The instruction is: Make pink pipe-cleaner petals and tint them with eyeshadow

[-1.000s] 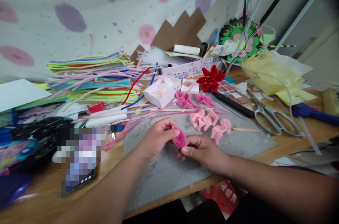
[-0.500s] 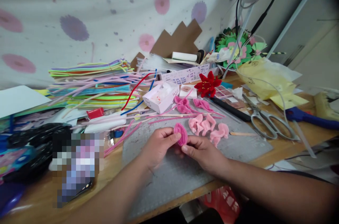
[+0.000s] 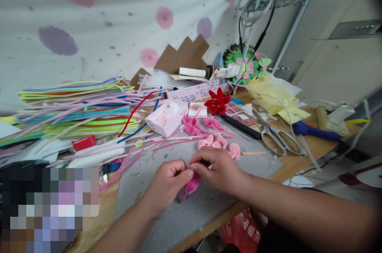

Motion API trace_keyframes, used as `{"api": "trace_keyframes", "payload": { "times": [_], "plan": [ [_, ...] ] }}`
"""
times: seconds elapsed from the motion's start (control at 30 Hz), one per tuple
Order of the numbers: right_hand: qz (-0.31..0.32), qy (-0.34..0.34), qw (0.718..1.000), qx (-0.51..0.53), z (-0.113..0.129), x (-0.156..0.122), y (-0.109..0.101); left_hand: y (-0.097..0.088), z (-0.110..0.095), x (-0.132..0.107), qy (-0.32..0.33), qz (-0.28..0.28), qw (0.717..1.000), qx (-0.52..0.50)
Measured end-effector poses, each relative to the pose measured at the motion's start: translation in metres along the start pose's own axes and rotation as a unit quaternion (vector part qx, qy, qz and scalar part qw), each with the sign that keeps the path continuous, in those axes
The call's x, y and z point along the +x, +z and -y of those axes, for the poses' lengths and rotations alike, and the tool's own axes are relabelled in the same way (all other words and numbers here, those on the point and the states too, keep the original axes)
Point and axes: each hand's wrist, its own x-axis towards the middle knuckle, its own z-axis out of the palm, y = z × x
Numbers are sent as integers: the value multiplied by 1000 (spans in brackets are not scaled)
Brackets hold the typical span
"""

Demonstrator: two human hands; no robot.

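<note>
A bright pink pipe-cleaner petal (image 3: 193, 183) is held over the grey cutting mat (image 3: 149, 213). My left hand (image 3: 168, 183) pinches its upper left side between thumb and fingers. My right hand (image 3: 215, 168) is closed at the petal's top end, thumb and fingertips together; the exact grip is partly hidden. Just beyond my right hand lie pale pink curled petals (image 3: 234, 150), partly covered by it. Farther back are darker pink twisted petals (image 3: 192, 126) with long stems. A red pipe-cleaner flower (image 3: 217, 101) sits behind them.
Bundles of coloured pipe cleaners (image 3: 74, 113) are piled at the left. A white box (image 3: 165, 119) stands at the mat's back edge. To the right lie scissors (image 3: 280, 137), a black-handled tool (image 3: 241, 127) and a blue-handled tool (image 3: 316, 130). A wooden stick (image 3: 254, 153) rests on the mat.
The petal has been turned so its rounded part hangs downward. My right hand has moved from its lower right side to its top. The view has swung to the right.
</note>
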Motion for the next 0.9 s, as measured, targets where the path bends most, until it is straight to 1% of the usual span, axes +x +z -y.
{"api": "trace_keyframes", "payload": {
  "times": [0.07,0.13,0.23,0.3,0.37,0.43,0.53,0.7,0.8,0.9],
  "plan": [
    [-13,15,1000,-1,-4,4,1,1,2,0,-18,50,997,-56],
    [-15,48,999,21,-10,9,-1,0,3,1,-41,75,994,-72],
    [19,100,991,84,-20,15,-6,-4,3,4,-51,51,995,-72],
    [49,128,980,146,-25,18,-12,-7,2,6,-45,32,995,-83],
    [76,147,964,207,-29,19,-17,-10,1,7,-34,22,994,-97],
    [89,149,952,252,-30,21,-22,-11,1,7,-26,19,993,-117],
    [83,119,950,278,-29,21,-26,-12,1,6,-20,31,988,-149],
    [47,-8,970,240,-27,23,-27,-12,1,4,-10,42,979,-198],
    [38,-45,975,213,-27,23,-25,-11,2,3,0,31,972,-232],
    [26,-67,980,184,-24,22,-21,-10,3,3,22,-1,962,-273]
  ]
}}
